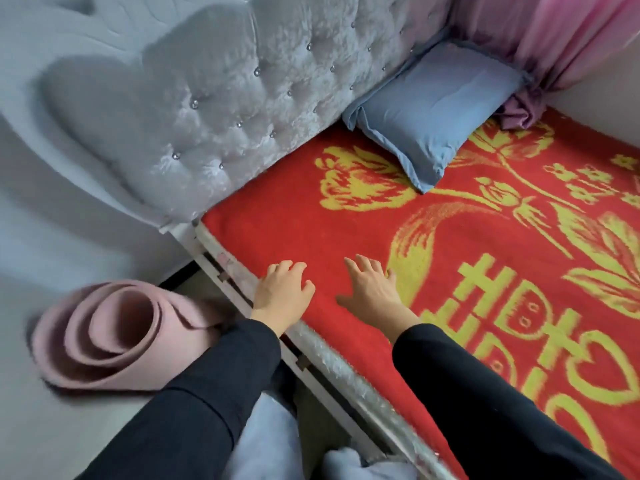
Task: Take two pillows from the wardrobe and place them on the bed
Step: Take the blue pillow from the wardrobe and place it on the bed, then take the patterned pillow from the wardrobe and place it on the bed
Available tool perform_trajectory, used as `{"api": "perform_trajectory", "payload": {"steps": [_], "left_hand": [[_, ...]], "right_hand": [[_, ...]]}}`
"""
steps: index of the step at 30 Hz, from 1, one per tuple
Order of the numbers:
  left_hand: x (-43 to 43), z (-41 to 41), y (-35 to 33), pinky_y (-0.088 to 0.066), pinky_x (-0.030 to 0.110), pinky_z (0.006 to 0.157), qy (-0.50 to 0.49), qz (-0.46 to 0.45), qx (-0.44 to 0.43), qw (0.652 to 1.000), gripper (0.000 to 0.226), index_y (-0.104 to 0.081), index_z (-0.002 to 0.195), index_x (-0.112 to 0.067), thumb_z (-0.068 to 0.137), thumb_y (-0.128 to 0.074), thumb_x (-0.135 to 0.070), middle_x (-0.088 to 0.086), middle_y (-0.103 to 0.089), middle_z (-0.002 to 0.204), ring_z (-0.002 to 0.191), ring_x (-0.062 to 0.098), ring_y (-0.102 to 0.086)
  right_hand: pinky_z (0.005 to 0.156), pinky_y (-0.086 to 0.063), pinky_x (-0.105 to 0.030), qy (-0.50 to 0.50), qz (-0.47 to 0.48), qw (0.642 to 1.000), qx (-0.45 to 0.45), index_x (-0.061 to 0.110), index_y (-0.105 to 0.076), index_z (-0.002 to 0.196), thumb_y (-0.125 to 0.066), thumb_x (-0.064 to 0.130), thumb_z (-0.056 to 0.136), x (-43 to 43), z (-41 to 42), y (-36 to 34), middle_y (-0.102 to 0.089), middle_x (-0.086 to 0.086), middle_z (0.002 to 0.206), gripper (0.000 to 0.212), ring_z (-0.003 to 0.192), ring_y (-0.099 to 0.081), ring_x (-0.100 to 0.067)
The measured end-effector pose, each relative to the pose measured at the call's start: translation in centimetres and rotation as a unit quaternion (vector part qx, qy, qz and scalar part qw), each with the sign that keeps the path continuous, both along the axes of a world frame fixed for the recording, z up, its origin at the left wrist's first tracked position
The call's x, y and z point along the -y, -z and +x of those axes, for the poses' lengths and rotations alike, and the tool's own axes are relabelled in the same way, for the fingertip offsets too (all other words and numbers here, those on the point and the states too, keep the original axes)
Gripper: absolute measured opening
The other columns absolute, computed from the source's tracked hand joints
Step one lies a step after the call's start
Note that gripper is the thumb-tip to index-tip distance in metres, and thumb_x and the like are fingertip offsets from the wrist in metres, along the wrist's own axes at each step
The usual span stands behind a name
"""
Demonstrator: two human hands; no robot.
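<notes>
i see one blue pillow (429,112) lying at the far corner of the bed (346,237), its back edge against the tufted headboard (242,98) and its right end near the pink curtain (571,36). only this one pillow is on the bed, so i judge the job half done; no second pillow is clear to me, though some pale blue cloth (270,438) shows at the bottom edge between my sleeves and i cannot tell what it is. the wardrobe is out of view.

my left hand (282,294) hangs at the near edge of the bed, fingers loosely spread and gripping nothing. my right hand (372,289) is flat over the red blanket (294,237), fingers splayed, also empty; i cannot tell whether it touches.

what could go wrong: the rolled pink mat (117,337) lies on the floor just beside the bed rail, right where my feet would turn, and i could trip on it. the blanket stops right at the rail, so a second pillow set too near this side could slide off.

the blanket looks thick and fuzzy, red with yellow flowers and characters. the headboard is silvery crushed velvet with shiny studs. the pillow is smooth, soft and rectangular with a flat flange border. the mat looks like dense foam in a loose spiral.
</notes>
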State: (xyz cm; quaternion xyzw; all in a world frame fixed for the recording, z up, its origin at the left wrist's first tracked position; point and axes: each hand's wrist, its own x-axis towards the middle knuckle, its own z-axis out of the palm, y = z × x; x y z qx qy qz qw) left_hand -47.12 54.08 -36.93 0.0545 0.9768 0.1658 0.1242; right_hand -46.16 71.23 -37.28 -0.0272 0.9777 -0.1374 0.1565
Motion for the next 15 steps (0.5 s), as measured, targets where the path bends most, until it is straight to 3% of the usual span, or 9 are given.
{"api": "perform_trajectory", "payload": {"steps": [7, 15], "left_hand": [[7.0, 15.8, -1.6, -0.045, 0.042, 0.090, -0.099, 0.025, -0.012, 0.995, 0.040, -0.048, 0.128, -0.020, 0.090, -0.041, -0.031, 0.005, -0.054, 0.130, 0.116, 0.028, -0.047], [17.0, 29.8, -1.3, -0.044, 0.039, 0.095, -0.231, 0.062, -0.002, 0.971, 0.042, -0.050, 0.128, -0.019, 0.089, -0.044, -0.030, 0.003, -0.053, 0.131, 0.119, 0.026, -0.047]], "right_hand": [[0.110, -0.019, -0.063, -0.124, 0.003, 0.992, 0.009, 0.020, -0.023, 0.145, -0.058, 0.044, 0.086, 6.8, 12.3, -1.8, -0.025, -0.008, 0.152, 0.073, 0.138, -0.022, -0.031], [0.110, -0.020, -0.058, -0.238, 0.006, 0.971, 0.020, 0.020, -0.025, 0.143, -0.057, 0.044, 0.084, 18.3, 23.0, -2.1, -0.029, -0.005, 0.150, 0.072, 0.138, -0.024, -0.028]]}}
